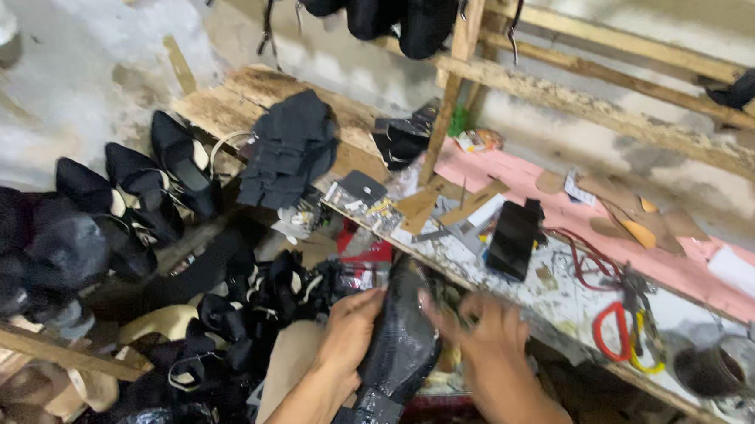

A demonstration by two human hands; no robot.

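My left hand (343, 335) grips the side of a black shoe upper (396, 349) held low in the middle of the head view. My right hand (484, 347) is on its other side, fingers curled against the black material and blurred by motion. The piece is shiny and textured, with its narrow end pointing up toward the workbench edge (451, 273). Both forearms come in from the bottom of the frame.
A paint-spattered workbench with a pink sheet (515, 173) carries a black block (512, 239), red-handled scissors (610, 329), a glass of dark liquid (710, 368) and cardboard scraps. Black high-heeled shoes (144, 187) line the left; a pile of black straps (252, 307) lies beside my left hand.
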